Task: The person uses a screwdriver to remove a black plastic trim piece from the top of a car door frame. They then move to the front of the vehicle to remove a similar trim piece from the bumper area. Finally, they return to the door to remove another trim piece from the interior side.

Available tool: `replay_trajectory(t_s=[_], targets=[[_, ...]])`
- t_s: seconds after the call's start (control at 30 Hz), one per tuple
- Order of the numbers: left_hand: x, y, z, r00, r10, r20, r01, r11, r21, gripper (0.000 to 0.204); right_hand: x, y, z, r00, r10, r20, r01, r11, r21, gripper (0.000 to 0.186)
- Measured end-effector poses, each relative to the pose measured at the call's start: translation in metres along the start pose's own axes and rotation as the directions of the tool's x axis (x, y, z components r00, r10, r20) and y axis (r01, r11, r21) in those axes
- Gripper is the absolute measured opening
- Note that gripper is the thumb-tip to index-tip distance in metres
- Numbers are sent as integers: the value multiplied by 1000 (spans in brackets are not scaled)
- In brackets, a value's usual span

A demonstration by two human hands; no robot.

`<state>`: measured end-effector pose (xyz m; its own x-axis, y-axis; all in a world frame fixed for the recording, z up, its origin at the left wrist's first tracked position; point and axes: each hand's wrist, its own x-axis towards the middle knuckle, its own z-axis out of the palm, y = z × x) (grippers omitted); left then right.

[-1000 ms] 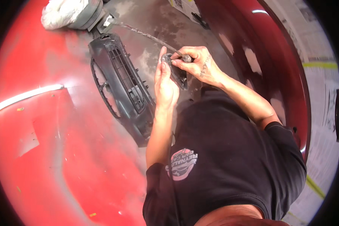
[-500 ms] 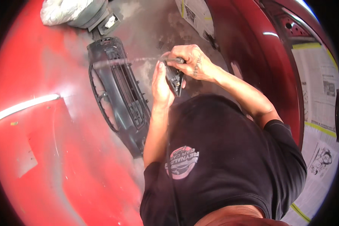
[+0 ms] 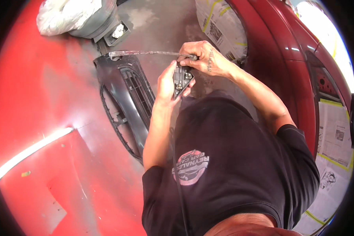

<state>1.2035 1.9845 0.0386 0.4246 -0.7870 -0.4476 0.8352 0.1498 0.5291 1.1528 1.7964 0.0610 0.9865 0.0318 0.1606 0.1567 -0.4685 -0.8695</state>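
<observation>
Black plastic, a small triangular bracket (image 3: 182, 80) with two pale bolt heads on its face, sits upright at upper centre of the frame, pinched in the closed left hand (image 3: 167, 84) with the thumb and fingers around its lower tip. The right hand (image 3: 202, 59) is closed just above it around the end of a long thin rod-like tool (image 3: 145, 53) that stretches left toward the dark grey bumper cover (image 3: 124, 98) lying on the red floor (image 3: 39, 98). Both hands work in mid-air over the person's dark shirt, with no surface under them, so a slip of the narrow pinch could likely send the bracket down onto the concrete or into the bumper's grille openings. The tool's far end hangs close to the bumper's top edge; a jerk of the right hand might scrape it. A thin black cable (image 3: 177, 173) trails down the shirt and could snag an elbow. At upper right the red car body (image 3: 287, 59) with its newspaper masking (image 3: 220, 23) stands near the right forearm, where a wide swing could tear paper.
</observation>
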Motion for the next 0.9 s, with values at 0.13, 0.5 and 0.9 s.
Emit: replay_trajectory(t_s=[0.13,0.5,0.9], targets=[[29,38,-16,999,41,14,-40,997,-70,42,37,5,-4,999,44,-11,-43,997,70,20],[111,136,-56,995,44,-90,-47,998,-37,35,169,70,-17,945,-209,251,156,964,214,18],[280,257,-66,979,107,-173,-135,978,-158,34,352,144,-104,951,-186,247,189,982,12,20]])
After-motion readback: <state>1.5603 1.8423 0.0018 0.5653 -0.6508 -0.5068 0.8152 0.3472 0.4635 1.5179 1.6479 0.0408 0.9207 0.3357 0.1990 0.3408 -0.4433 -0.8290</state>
